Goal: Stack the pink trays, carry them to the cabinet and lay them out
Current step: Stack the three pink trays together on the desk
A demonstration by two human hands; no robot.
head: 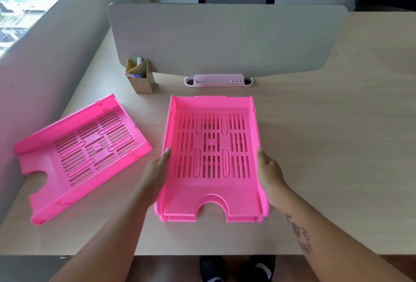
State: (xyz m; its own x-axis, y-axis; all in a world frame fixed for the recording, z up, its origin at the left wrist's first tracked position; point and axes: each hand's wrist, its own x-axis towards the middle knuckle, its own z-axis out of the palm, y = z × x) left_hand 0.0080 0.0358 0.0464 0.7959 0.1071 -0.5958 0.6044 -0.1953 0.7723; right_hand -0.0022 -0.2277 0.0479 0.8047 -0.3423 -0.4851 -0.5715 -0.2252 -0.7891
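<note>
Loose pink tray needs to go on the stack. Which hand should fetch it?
Left. The loose tray lies to the left of the stacked trays, just beyond the left hand. The right hand holds the stack's opposite side and would have to cross over it.

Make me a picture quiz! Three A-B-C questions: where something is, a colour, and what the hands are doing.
1. Where is the cardboard pen box?
A. in a tray
B. on the desk by the divider
C. on the chair
2. What colour are the middle tray and the side tray?
A. blue
B. green
C. pink
3. What are the left grip and right grip doing?
A. holding the middle tray's sides
B. writing
C. waving
Answers: B, it stands by the divider's left end; C, both are pink; A, one hand grips each side wall.
</note>
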